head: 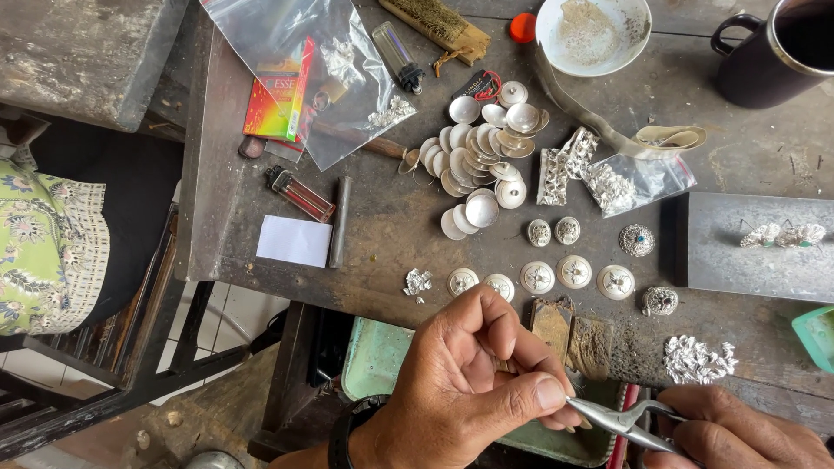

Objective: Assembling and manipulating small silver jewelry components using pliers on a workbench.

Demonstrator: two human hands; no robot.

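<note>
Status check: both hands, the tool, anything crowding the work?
Left hand pinched shut at the tweezers tip; any piece there is hidden. Right hand grips the tweezers. Silver discs lie apart on bench.

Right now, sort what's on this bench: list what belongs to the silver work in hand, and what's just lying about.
In use:
- left hand, fingertips pinched at the tool's tip
- right hand holding metal tweezers
- row of decorated silver discs
- pile of plain domed discs
- silver filigree scraps

Lying about:
- two lighters
- dark mug
- white bowl
- brush
- white paper slip
</note>
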